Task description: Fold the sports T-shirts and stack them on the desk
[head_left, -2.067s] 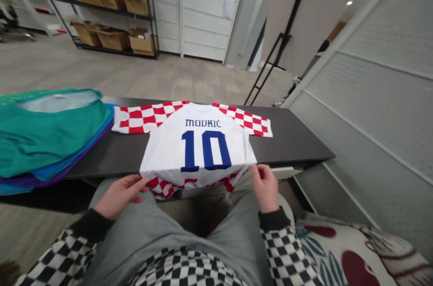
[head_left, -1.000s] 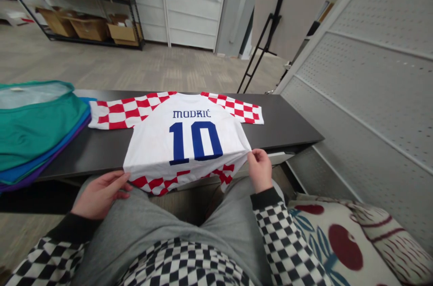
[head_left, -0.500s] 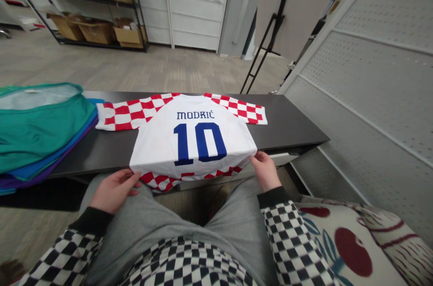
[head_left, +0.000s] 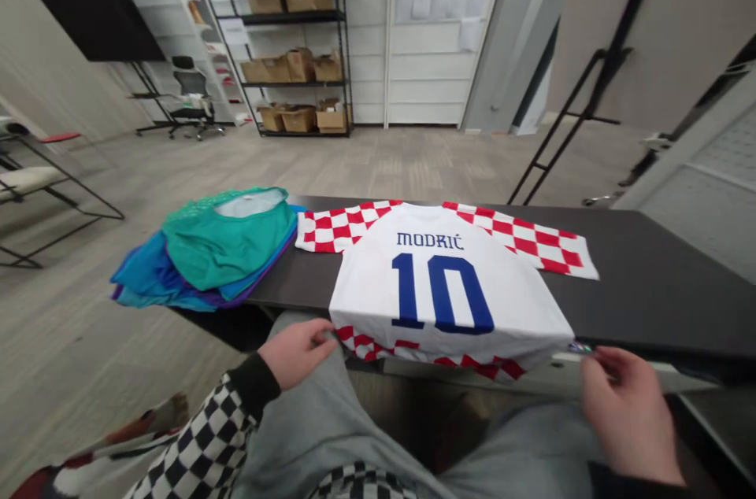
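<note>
A white football jersey [head_left: 449, 286] with red-and-white checked sleeves, the name MODRIĆ and a blue 10 lies back up on a dark table [head_left: 650, 286]. Its lower hem hangs over the near edge. My left hand [head_left: 295, 351] pinches the hem's left corner. My right hand [head_left: 629, 408] pinches the hem's right corner. Both wrists wear black-and-white checked sleeves, above grey trousers.
A stack of folded garments [head_left: 218, 247], teal on top with blue and purple beneath, rests on the table's left end. A black shelf unit with cardboard boxes [head_left: 295, 35] stands at the back. A chair frame [head_left: 41, 184] is far left; a black stand [head_left: 591, 90] rises at right.
The camera has swung up and to the left, so the room and the garment stack show more. Both hands keep hold of the jersey hem; the right hand sits further right and lower in view.
</note>
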`<state>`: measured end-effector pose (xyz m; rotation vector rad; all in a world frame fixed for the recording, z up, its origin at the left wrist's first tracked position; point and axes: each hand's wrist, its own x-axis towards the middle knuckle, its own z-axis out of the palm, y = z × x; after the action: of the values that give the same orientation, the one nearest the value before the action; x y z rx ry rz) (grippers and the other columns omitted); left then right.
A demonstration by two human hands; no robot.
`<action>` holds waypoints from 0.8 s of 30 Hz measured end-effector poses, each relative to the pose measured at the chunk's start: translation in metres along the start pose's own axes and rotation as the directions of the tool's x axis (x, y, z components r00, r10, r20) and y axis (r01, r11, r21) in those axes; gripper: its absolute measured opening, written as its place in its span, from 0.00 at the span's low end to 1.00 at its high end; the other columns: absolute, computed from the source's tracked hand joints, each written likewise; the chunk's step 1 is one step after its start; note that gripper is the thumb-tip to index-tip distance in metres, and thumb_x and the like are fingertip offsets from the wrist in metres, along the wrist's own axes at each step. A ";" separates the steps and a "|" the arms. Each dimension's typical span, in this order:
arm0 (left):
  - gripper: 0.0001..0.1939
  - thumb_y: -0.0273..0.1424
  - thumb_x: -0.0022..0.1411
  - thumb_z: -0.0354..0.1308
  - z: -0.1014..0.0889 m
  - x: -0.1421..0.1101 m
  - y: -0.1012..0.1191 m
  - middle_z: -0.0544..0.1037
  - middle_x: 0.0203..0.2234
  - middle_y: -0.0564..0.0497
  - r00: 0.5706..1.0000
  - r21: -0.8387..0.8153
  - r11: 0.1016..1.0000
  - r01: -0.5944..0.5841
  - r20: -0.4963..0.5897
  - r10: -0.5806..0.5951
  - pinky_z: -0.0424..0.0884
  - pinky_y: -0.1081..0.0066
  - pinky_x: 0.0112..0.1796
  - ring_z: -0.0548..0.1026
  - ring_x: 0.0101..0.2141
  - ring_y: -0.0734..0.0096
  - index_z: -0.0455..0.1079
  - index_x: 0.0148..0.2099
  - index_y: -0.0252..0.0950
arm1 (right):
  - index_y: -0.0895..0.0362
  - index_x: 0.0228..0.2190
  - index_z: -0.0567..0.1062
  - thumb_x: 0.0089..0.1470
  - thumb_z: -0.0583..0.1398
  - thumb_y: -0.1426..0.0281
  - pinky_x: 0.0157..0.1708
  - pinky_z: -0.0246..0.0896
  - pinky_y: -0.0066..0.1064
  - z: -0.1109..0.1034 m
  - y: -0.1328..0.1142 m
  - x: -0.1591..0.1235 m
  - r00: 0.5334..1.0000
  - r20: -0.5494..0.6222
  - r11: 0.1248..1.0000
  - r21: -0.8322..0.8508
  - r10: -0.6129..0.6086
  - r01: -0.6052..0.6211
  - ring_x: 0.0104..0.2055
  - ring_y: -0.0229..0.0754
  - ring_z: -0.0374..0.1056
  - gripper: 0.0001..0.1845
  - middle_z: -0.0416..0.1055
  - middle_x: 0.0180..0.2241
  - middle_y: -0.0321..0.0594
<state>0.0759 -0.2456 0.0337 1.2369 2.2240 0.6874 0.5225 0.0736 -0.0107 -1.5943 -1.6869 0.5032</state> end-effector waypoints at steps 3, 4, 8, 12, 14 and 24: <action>0.21 0.49 0.71 0.58 -0.021 0.003 0.011 0.87 0.34 0.48 0.994 -0.117 0.991 -0.068 -0.089 0.057 0.76 0.66 0.34 0.83 0.32 0.61 0.84 0.51 0.41 | 0.40 0.39 0.74 0.55 0.61 0.51 0.43 0.71 0.60 -0.006 -0.023 0.001 0.999 -0.005 0.999 0.007 -0.044 0.044 0.45 0.66 0.79 0.12 0.82 0.44 0.52; 0.21 0.49 0.72 0.58 -0.028 0.009 0.011 0.87 0.34 0.48 0.986 -0.151 0.985 -0.084 -0.158 0.060 0.77 0.66 0.35 0.83 0.33 0.60 0.83 0.49 0.41 | 0.40 0.40 0.75 0.55 0.61 0.51 0.44 0.71 0.60 -0.006 -0.031 0.005 0.997 -0.008 0.997 0.014 -0.080 0.080 0.46 0.66 0.79 0.13 0.82 0.44 0.52; 0.18 0.42 0.72 0.57 -0.057 0.050 -0.004 0.88 0.39 0.47 0.879 -0.112 0.994 0.007 -0.472 -0.060 0.79 0.67 0.45 0.85 0.40 0.60 0.81 0.52 0.38 | 0.46 0.43 0.79 0.57 0.60 0.53 0.47 0.74 0.56 0.010 -0.064 0.039 0.945 0.063 0.947 0.012 -0.321 0.321 0.47 0.64 0.79 0.17 0.83 0.45 0.52; 0.18 0.39 0.72 0.59 -0.088 0.104 -0.020 0.88 0.44 0.40 0.795 -0.045 0.955 0.292 -0.543 -0.269 0.77 0.63 0.51 0.85 0.48 0.52 0.80 0.56 0.34 | 0.54 0.48 0.81 0.61 0.57 0.54 0.54 0.73 0.52 0.048 -0.095 0.070 0.808 0.219 0.820 -0.052 -0.547 0.570 0.51 0.61 0.80 0.23 0.83 0.51 0.54; 0.15 0.38 0.71 0.61 -0.098 0.125 -0.023 0.88 0.45 0.36 0.786 -0.064 0.945 0.322 -0.538 -0.304 0.76 0.60 0.52 0.84 0.50 0.47 0.81 0.50 0.34 | 0.56 0.51 0.81 0.63 0.55 0.56 0.57 0.73 0.52 0.070 -0.106 0.075 0.765 0.253 0.771 -0.100 -0.592 0.630 0.53 0.61 0.79 0.25 0.83 0.53 0.55; 0.09 0.36 0.67 0.64 -0.104 0.154 -0.038 0.86 0.36 0.45 0.789 -0.212 0.953 0.216 -0.537 -0.298 0.75 0.67 0.40 0.82 0.38 0.60 0.80 0.42 0.37 | 0.56 0.55 0.80 0.71 0.50 0.59 0.62 0.67 0.55 0.100 -0.116 0.066 0.745 0.373 0.710 -0.256 -0.553 0.656 0.61 0.60 0.75 0.25 0.79 0.60 0.52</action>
<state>-0.0848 -0.1489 0.0596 0.6815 2.6875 1.1952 0.3741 0.1411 0.0253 -1.1064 -2.5049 0.0447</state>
